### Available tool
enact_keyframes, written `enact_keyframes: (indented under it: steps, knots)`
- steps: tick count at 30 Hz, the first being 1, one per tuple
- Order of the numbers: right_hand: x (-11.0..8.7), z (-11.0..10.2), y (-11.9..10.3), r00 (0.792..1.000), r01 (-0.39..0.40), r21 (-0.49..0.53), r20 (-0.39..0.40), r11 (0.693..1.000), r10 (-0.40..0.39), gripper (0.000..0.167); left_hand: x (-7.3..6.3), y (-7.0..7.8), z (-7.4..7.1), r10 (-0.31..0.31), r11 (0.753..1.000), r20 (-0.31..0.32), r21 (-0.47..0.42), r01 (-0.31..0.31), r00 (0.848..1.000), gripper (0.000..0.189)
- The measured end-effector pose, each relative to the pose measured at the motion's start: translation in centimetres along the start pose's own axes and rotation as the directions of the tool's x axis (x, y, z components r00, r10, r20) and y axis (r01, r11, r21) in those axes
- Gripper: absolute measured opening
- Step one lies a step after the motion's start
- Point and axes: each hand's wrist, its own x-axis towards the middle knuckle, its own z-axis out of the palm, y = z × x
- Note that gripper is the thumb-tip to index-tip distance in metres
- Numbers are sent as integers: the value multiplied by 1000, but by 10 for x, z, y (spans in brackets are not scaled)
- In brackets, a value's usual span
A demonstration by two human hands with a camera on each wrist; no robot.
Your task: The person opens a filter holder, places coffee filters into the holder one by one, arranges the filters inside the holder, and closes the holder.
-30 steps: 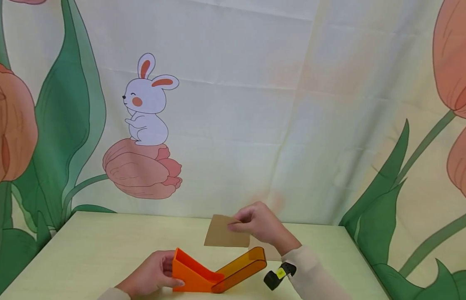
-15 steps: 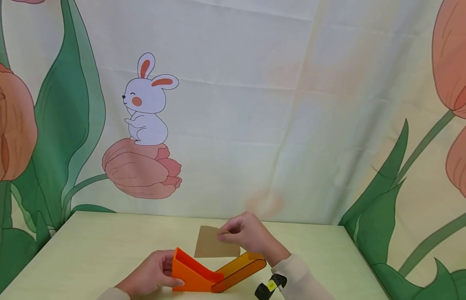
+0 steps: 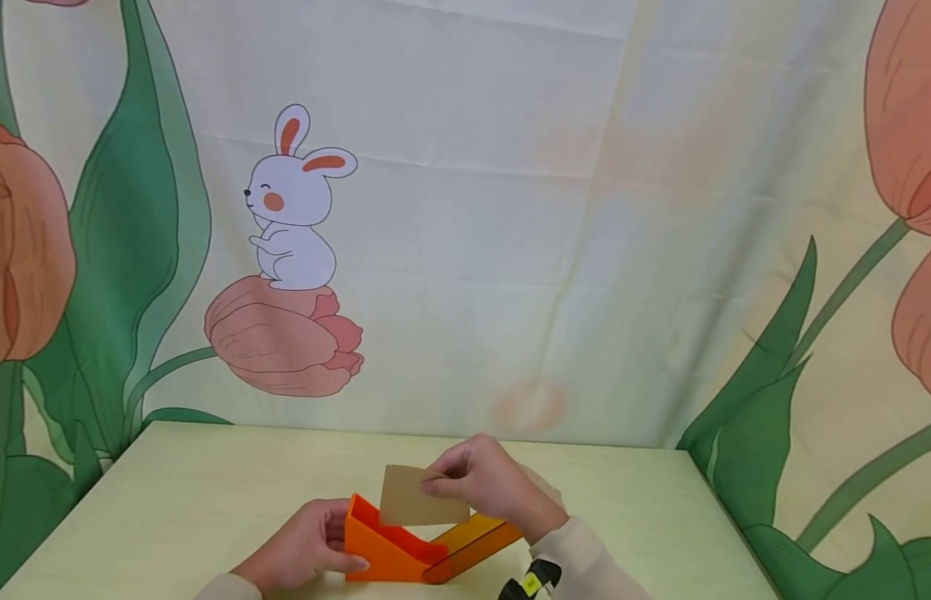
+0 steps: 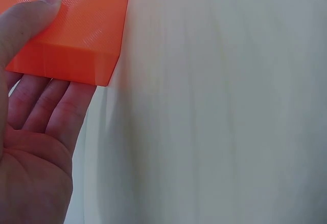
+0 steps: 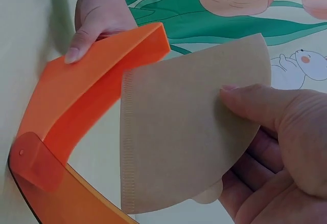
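An orange coffee filter holder (image 3: pixel 393 546) sits on the table with its see-through amber lid (image 3: pixel 473 546) swung out to the right. My left hand (image 3: pixel 307 537) grips the holder's left end, thumb on the front face and fingers behind, as the left wrist view also shows. Between thumb and fingers, my right hand (image 3: pixel 488 479) pinches a brown paper coffee filter (image 5: pixel 189 127) by its rounded side. The filter (image 3: pixel 408 500) hangs over the holder's open top and overlaps its rim in the head view. Its crimped edge faces the holder (image 5: pixel 76 91) in the right wrist view.
Behind the right hand, a pale brown paper piece (image 3: pixel 543 483) shows on the table, mostly hidden. A small black device (image 3: pixel 530 581) with a yellow label is at the right wrist. A printed curtain (image 3: pixel 450 250) with tulips and a rabbit rises behind the pale table (image 3: pixel 210 483).
My right hand has carried the coffee filter left and down, from behind the lid to over the holder's opening. The left hand and the holder have stayed in place.
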Motion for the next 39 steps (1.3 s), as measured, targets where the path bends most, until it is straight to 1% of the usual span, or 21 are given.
enact_keyframes:
  steps: [6, 14, 23, 34, 39]
  knots:
    - [0, 7, 2, 1000, -28, -4, 8, 1000, 28, 6, 0, 0, -1, 8, 1000, 7, -7, -8, 1000, 61]
    - [4, 19, 9, 999, -12, -25, 31, 1000, 13, 7, -1, 0, -1, 11, 1000, 12, -13, -11, 1000, 62]
    - [3, 31, 10, 999, 6, -39, 52, 999, -4, 5, 0, 0, -2, 29, 999, 47, -43, -27, 998, 60]
    - [6, 43, 17, 995, -6, -33, 104, 999, 9, 4, 0, -1, -2, 43, 997, 66, -59, -39, 997, 52]
    - [6, 48, 19, 993, -12, -71, 120, 997, 21, 5, 1, 0, -2, 38, 998, 62, -56, -34, 997, 51]
